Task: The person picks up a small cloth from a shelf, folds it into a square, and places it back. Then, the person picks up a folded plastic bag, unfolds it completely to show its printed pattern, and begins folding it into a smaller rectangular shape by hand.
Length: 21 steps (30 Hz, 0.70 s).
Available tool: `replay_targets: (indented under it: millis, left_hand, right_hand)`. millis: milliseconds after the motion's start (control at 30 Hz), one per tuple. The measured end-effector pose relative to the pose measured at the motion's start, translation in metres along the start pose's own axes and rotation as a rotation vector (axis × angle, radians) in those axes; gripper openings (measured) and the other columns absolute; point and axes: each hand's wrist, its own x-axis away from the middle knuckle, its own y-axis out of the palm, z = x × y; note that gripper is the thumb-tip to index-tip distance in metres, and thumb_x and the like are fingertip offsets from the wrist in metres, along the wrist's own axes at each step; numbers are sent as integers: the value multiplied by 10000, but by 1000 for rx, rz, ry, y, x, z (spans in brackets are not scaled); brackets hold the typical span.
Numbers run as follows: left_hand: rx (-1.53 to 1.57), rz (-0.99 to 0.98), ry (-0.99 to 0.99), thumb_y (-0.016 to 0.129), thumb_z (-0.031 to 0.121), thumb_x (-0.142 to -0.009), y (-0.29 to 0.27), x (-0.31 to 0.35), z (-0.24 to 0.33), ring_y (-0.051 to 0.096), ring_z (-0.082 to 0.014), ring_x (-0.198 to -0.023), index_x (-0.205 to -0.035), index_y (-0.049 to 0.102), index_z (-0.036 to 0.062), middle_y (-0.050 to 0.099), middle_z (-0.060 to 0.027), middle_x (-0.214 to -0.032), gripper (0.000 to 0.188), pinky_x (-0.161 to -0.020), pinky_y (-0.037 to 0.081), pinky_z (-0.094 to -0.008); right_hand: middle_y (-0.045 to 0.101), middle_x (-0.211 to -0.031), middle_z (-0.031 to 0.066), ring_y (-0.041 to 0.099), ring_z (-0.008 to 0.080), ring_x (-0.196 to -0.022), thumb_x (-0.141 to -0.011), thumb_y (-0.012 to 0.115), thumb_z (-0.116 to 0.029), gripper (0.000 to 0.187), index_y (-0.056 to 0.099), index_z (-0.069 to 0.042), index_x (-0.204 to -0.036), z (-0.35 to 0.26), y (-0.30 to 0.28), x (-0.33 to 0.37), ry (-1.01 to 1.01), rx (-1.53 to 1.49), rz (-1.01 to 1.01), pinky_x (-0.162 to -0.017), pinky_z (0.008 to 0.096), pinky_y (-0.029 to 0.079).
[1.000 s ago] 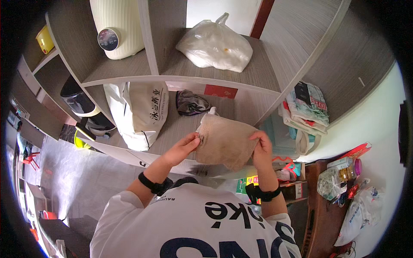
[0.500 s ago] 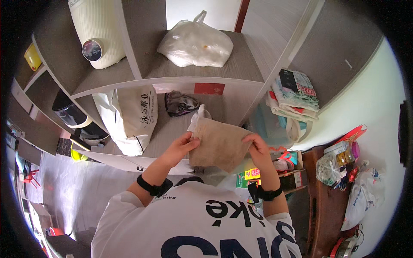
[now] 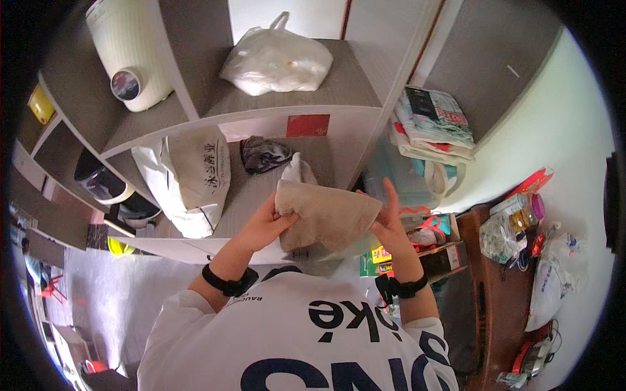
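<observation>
A brown cloth [image 3: 329,215], folded over with a rounded lower edge, hangs in front of me at the lower shelf. My left hand [image 3: 266,225] grips its left side, thumb on the near face and the other fingers behind. At the cloth's right edge is my right hand [image 3: 388,218], one finger pointing up; its other fingers are partly hidden by the fabric, and it seems to pinch the edge. Just beyond the cloth stands a crumpled white thing [image 3: 298,169], partly covered. Behind that, a dark shiny crumpled bag [image 3: 264,155] lies on the shelf.
A white bag [image 3: 186,182] stands on the lower shelf at left. Above sit a knotted plastic bag [image 3: 279,62] and a cream appliance [image 3: 130,52]. Folded fabric bags [image 3: 433,124] are stacked at right. A brown wooden cabinet [image 3: 492,293] holds jars and bags.
The cloth has been folded down at its top and is now shorter. My right hand has opened its index finger upward. The view has shifted slightly, moving the shelves left.
</observation>
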Motion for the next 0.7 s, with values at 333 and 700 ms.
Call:
replay_targets:
  millis: [333, 700]
  left_hand:
    - [610, -145, -368, 463, 179, -848, 10, -10, 10, 477, -170, -1031, -1202, 338, 48, 463, -76, -1132, 397, -856, 414, -328]
    - [527, -21, -337, 438, 10, -812, -5, -9, -15, 520, -159, -944, -1167, 401, 118, 492, -47, -1099, 373, -774, 447, -301]
  right_hand:
    - [254, -1323, 82, 267, 218, -1214, -639, 671, -481, 992, 91, -55, -1322, 36, -9, 20, 368, -397, -125, -981, 374, 244]
    - [486, -1137, 104, 478, 235, -1042, -781, 554, -55, 427, 407, -53, -1182, 26, -3, 4, 474, -546, 83, -880, 380, 403]
